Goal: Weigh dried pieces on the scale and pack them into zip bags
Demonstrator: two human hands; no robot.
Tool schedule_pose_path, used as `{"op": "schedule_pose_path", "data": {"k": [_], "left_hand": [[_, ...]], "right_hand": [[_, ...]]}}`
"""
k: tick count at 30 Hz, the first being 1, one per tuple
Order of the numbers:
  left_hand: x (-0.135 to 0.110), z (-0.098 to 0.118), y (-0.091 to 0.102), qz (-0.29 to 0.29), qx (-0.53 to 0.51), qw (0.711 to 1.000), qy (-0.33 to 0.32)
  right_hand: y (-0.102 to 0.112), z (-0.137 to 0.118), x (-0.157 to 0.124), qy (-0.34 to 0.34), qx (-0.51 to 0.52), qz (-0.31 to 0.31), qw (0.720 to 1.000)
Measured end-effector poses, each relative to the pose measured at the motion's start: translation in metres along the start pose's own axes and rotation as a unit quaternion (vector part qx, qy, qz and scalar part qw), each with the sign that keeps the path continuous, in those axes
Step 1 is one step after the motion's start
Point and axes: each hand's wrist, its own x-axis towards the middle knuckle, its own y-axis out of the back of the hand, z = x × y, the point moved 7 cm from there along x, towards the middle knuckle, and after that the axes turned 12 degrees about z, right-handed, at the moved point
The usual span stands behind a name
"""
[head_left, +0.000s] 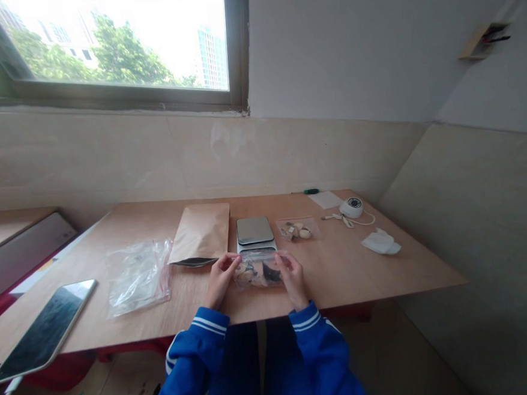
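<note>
Filled zip-seal bag [258,271] over wooden table [350,275], just in front of kitchen scale [254,229]; left hand [221,278] pinches its top left corner, right hand [293,278] its top right. Kraft pouch [203,232] left of scale.

A left hand [219,282] and right hand [292,278] grip a clear plastic zip bag [256,271] at its upper corners near the front edge of a brown wooden table [341,276], a black-screened rectangular phone [45,330] at the near left corner, a white dome-shaped camera [350,209] toward the far right.
</note>
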Motion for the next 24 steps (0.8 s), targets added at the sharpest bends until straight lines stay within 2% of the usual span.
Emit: {"op": "schedule_pose_path", "data": {"k": [8, 17, 24], "left_hand": [[0.000, -0.006, -0.008, -0.057, 0.034, 0.998, -0.003], [-0.004, 0.004, -0.007, -0.052, 0.034, 0.998, -0.025], [-0.002, 0.000, -0.009, -0.063, 0.034, 0.997, -0.023]], "right_hand": [[0.003, 0.001, 0.000, 0.018, -0.018, 0.014, 1.000], [0.004, 0.002, 0.000, 0.021, -0.032, 0.020, 0.999], [0.001, -0.003, -0.002, 0.001, -0.007, 0.009, 1.000]]}}
